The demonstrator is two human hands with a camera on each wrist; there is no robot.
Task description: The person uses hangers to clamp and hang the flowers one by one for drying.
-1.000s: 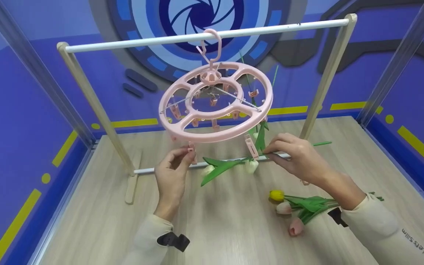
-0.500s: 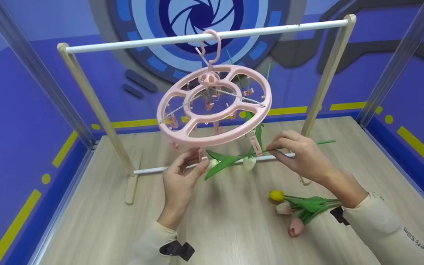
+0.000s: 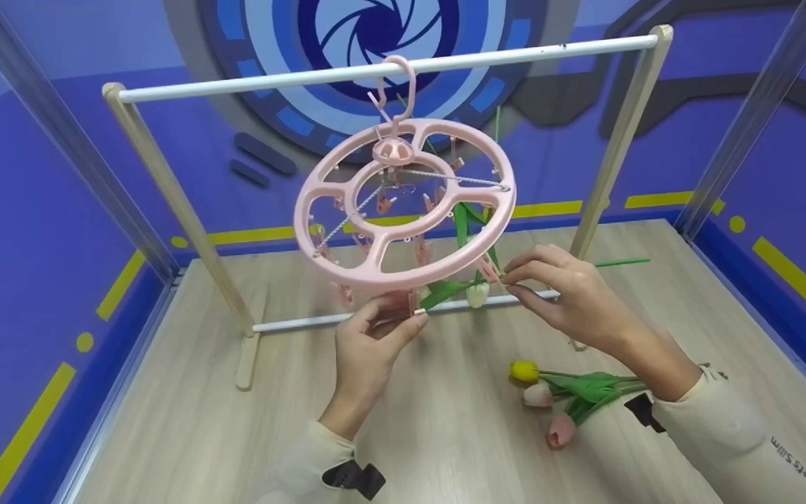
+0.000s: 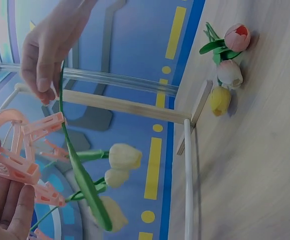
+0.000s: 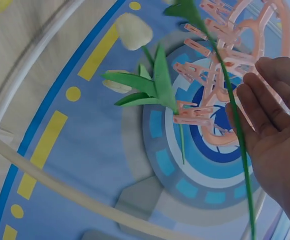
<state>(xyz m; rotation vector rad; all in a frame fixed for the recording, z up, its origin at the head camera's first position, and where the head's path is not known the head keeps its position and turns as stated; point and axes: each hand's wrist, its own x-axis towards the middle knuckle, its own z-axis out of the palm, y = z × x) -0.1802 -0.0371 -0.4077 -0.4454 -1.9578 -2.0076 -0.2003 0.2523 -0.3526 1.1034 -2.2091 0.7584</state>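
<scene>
A pink round clip hanger [image 3: 375, 273] hangs by its hook, with clothespins dangling from its ring. My left hand [image 3: 371, 350] pinches one clothespin [image 4: 17, 166] under the near rim. Beside the right part of the rim, my right hand [image 3: 571, 294] has its fingertips together on the stem of a tulip [image 4: 74, 157]; the exact contact is partly hidden. That stem crosses the end of another clothespin [image 4: 44, 126], which tilts toward my right fingers. Other white tulips [image 4: 125, 156] hang from clips farther back.
A white bar [image 3: 249, 85] on wooden posts [image 3: 620, 140] carries the hanger. A lower white rod [image 3: 305, 323] joins the posts. On the table at the right lie a yellow tulip [image 3: 524, 371], a pale one [image 3: 538, 395] and a pink one [image 3: 562, 430]. Blue walls stand behind.
The hanger has turned, its near side moving right. My left hand has moved right with its clothespin. My right hand has barely moved, while the tulip beside it has shifted right and slightly upward.
</scene>
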